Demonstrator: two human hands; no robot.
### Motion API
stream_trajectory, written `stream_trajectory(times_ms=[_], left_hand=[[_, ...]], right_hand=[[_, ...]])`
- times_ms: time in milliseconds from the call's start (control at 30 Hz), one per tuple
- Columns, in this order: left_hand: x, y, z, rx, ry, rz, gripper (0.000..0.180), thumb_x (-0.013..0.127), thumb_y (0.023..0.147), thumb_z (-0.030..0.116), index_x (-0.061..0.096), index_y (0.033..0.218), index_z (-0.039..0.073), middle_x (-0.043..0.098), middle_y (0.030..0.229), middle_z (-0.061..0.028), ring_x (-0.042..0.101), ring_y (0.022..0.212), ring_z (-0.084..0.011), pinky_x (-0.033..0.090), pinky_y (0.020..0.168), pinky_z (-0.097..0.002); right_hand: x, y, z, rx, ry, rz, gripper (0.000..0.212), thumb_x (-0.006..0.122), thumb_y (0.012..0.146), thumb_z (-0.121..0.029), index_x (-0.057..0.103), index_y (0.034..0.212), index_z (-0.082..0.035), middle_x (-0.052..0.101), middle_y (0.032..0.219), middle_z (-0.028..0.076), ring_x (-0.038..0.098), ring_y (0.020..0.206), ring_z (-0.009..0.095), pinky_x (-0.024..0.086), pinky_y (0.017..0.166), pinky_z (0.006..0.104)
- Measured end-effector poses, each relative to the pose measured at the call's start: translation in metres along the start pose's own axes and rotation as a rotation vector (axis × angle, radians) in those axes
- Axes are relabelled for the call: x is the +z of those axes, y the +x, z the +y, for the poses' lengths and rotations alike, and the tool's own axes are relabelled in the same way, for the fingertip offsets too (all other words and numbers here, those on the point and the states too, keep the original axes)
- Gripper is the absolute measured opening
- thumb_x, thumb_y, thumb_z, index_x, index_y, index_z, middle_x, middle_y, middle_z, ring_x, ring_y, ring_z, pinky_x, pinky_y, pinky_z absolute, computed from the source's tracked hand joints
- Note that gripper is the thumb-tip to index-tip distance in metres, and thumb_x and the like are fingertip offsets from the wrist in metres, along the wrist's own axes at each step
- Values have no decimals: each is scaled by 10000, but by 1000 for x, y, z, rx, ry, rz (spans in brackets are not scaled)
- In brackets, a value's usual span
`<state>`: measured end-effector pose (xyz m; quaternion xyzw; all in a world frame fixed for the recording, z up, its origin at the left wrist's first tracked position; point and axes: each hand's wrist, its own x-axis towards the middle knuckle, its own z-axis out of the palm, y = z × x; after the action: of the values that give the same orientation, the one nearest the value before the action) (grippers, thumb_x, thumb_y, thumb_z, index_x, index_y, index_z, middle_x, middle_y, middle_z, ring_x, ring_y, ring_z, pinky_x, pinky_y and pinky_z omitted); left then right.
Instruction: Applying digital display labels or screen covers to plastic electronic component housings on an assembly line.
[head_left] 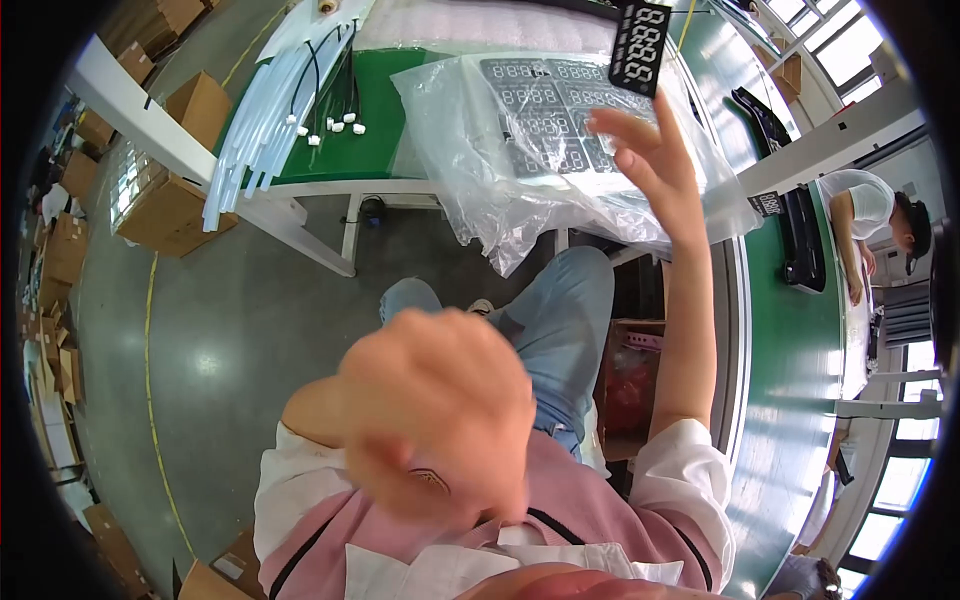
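My left hand [435, 410] is raised close in front of my chest, blurred by motion. Its fingers look curled in, and anything inside them is hidden. My right hand [660, 170] reaches forward over the table with its fingers apart. At its index fingertip is the lower edge of a black digit display panel [638, 50]; how the panel is supported I cannot tell. Under and beside this hand, a clear plastic bag [450, 130] lies around several similar display panels [540, 125] laid in rows.
Translucent tubes [255, 120] and black cables with white connectors [340, 125] lie on the green table [390, 150] at left. A red-filled box [632, 390] stands below at right. Across the right-hand bench [780, 400], another person [860, 205] works beside long black parts [803, 240].
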<state>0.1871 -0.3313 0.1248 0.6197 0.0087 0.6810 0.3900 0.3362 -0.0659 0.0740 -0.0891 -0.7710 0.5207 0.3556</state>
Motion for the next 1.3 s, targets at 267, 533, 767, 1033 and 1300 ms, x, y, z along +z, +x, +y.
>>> stream_trajectory(times_ms=[267,533,767,1033,1300], left_hand=[[27,0,11,20,-306,-73,57,633,828,-26,577,819,-23,628,661,-195,555,462,-260,356,408,-287],[24,1,11,-67,-298,-217,102,623,843,-20,535,891,-4,614,662,-195,562,474,-274,367,408,-296],[24,8,-4,35,-119,-128,143,629,795,-57,536,878,12,586,600,-155,558,445,-246,368,377,-270],[24,13,-7,-20,501,-414,178,652,659,-57,570,796,23,576,604,-121,559,464,-206,354,383,-254],[-55,89,-93,-465,1417,-390,198,639,836,90,618,1012,0,641,876,-128,640,815,-287,486,740,-385]], right_hand=[[13,-38,-25,-4,-716,-247,857,766,820,-190,292,1534,-163,609,1319,153,585,1221,325,428,1036,405],[38,-27,13,-26,-864,155,685,731,816,-107,450,1440,-135,697,1076,171,686,881,361,535,735,373],[77,12,2,155,-1043,11,654,715,859,-247,438,1439,-126,722,939,150,670,741,358,535,684,366],[55,-12,32,44,-221,199,688,600,936,-435,351,1486,-105,693,1121,156,671,951,324,509,886,396],[-22,35,82,179,-814,410,717,661,849,-511,466,1390,-83,693,1094,167,659,991,375,515,865,418]])
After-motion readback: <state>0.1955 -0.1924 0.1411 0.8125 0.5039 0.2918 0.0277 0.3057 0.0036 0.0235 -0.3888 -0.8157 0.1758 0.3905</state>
